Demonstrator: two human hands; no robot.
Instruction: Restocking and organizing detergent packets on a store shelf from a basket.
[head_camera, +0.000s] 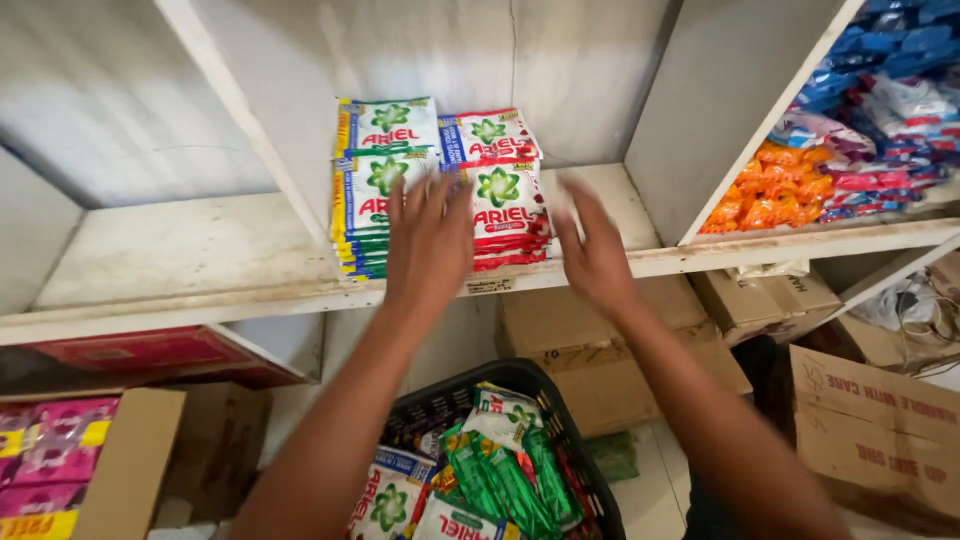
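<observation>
Up on the white shelf (180, 255), right against the divider, sit two stacks of detergent sachets: a green-edged stack (372, 150) on the left and a red-edged stack (505, 195) next to it, touching side by side. Both are pushed toward the front edge of the shelf board.

Left hand (430, 240) is laid flat over the seam between the two stacks, palm down, fingers spread a little and resting on the top packets. It isn't clamped on anything, just pressing or touching the tops.

Right hand (593, 250) is just to the right of the red-edged stack, fingers apart and loose, holding nothing. It's a bit blurred, so I can't tell if the fingertips actually touch the side of the stack or hang just beside it.

Down below between the arms there's a black basket (585, 470) with more sachets (500, 460) in it, green and white ones in a loose jumble. Cardboard boxes (600, 340) sit under the shelf behind the basket, and more boxes off to the right. Next compartment to the right has orange packets (775, 190) and blue and red ones piled above them. Bottom left, an open box holds pink packets (50, 450).
</observation>
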